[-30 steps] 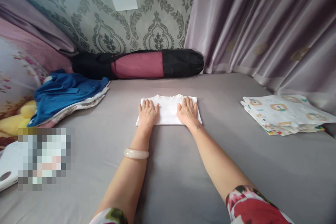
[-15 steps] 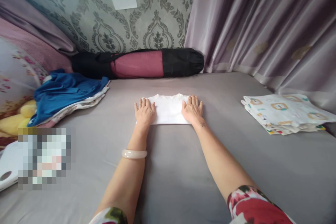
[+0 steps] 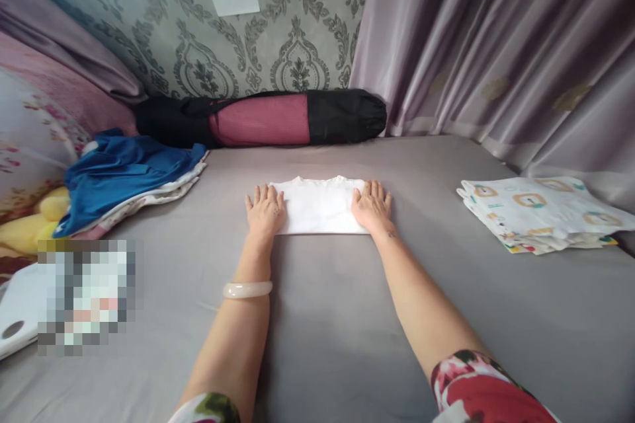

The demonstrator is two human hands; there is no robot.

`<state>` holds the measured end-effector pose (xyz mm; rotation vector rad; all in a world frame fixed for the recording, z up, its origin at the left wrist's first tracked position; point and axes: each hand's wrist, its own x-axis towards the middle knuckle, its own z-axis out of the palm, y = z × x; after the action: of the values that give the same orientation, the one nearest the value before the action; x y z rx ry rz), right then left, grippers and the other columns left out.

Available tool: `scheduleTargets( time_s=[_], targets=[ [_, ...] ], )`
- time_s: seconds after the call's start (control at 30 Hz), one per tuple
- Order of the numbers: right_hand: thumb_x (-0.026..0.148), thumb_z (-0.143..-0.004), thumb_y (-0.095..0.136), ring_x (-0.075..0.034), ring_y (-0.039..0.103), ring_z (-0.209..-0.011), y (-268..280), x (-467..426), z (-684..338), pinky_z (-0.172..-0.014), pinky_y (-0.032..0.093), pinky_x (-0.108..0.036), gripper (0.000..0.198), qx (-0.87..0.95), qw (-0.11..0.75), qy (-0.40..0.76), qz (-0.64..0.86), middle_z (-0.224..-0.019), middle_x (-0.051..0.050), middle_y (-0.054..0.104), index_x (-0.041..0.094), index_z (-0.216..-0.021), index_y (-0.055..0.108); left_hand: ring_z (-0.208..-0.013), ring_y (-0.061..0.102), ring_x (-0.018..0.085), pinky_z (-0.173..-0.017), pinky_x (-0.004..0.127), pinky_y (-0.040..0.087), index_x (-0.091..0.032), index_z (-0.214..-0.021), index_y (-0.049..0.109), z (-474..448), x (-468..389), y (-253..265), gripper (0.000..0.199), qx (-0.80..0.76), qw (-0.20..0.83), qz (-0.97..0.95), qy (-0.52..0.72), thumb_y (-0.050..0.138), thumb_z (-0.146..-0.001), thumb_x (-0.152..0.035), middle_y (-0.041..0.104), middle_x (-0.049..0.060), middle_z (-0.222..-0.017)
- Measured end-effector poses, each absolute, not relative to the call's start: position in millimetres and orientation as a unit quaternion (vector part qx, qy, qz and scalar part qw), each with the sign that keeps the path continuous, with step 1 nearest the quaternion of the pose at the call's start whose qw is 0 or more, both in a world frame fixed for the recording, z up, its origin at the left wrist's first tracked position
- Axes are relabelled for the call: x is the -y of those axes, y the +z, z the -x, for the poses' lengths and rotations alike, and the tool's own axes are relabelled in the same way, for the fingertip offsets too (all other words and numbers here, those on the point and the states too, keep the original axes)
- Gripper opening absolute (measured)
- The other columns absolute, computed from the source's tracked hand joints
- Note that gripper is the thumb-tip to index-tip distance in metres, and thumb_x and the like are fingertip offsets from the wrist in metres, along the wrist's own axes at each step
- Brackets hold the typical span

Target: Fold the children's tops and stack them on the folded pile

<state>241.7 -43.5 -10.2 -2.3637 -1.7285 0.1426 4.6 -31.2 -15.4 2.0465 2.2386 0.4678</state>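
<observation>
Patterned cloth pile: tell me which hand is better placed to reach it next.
Probably the right hand: it rests at the right edge of the white cloth, nearer the patterned cloth pile. The left hand rests at the opposite edge, farther away.

the left forearm (image 3: 225, 344) and right forearm (image 3: 421, 297) reach forward, angled inward toward each other. the left hand (image 3: 266, 213) lies flat, palm down, fingers (image 3: 264, 193) slightly spread and pointing ahead, thumb (image 3: 281, 201) turned inward; the right hand (image 3: 373, 209) mirrors it, well apart.

L hand (image 3: 266, 211), R hand (image 3: 373, 207) on wht cloth (image 3: 319, 207).
</observation>
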Motion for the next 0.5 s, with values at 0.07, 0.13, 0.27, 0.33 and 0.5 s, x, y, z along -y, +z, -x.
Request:
scheduleTargets(
  time_s=[0.07, 0.13, 0.27, 0.33, 0.5],
  targets=[
    [0.037, -0.1, 0.016, -0.028, 0.021, -0.146, -13.1, 43.3, -243.5, -0.116, 0.016, -0.049, 0.063, 0.585, 0.101, 0.048, 0.803, -0.158, -0.019, 0.025, 0.001, -0.15, 0.029, -0.146, 0.026, 0.032, -0.117, 0.056, 0.019, -0.013, -0.145, 0.042, -3.3, 31.2, -16.8, 0.057, -0.727, 0.048, -0.67, 0.142, 0.024, -0.097, -0.039, 0.039, 0.015, -0.153],
    [0.037, -0.1, 0.016, -0.028, 0.022, -0.146, -15.3, 42.8, -245.0, -0.116, 0.017, -0.049, 0.063, 0.585, 0.096, 0.045, 0.804, -0.158, -0.019, 0.025, 0.001, -0.15, 0.028, -0.146, 0.026, 0.032, -0.117, 0.056, 0.019, -0.013, -0.146, 0.04, -3.7, 31.7, -17.9, 0.058, -0.726, 0.054, -0.671, 0.136, 0.024, -0.097, -0.038, 0.038, 0.015, -0.153],
    [0.036, -0.1, 0.018, -0.029, 0.022, -0.146, -12.9, 43.2, -244.5, -0.117, 0.016, -0.05, 0.062, 0.585, 0.095, 0.033, 0.805, -0.157, -0.019, 0.026, 0.001, -0.149, 0.03, -0.145, 0.026, 0.035, -0.116, 0.058, 0.019, -0.01, -0.143, 0.043, -3.3, 30.8, -17.6, 0.055, -0.723, 0.065, -0.67, 0.156, 0.029, -0.097, -0.035, 0.038, 0.017, -0.153],
    [0.035, -0.1, 0.019, -0.029, 0.02, -0.146, -8.4, 45.0, -237.2, -0.117, 0.013, -0.05, 0.061, 0.599, 0.103, 0.015, 0.794, -0.158, -0.019, 0.025, 0.001, -0.148, 0.033, -0.143, 0.03, 0.034, -0.116, 0.056, 0.021, -0.011, -0.137, 0.05, -0.6, 27.6, -15.9, 0.049, -0.718, 0.073, -0.662, 0.205, 0.036, -0.094, -0.03, 0.042, 0.017, -0.151],
    [0.032, -0.1, 0.022, -0.025, 0.019, -0.147, 2.4, 51.0, -191.1, -0.119, 0.011, -0.046, 0.057, 0.715, 0.112, 0.017, 0.69, -0.159, -0.015, 0.026, 0.005, -0.149, 0.034, -0.105, 0.064, 0.023, -0.096, 0.036, 0.047, -0.016, -0.103, 0.066, 11.1, 14.6, -8.9, 0.026, -0.698, 0.172, -0.506, 0.476, 0.048, -0.09, -0.028, 0.07, 0.013, -0.108]
  ],
)
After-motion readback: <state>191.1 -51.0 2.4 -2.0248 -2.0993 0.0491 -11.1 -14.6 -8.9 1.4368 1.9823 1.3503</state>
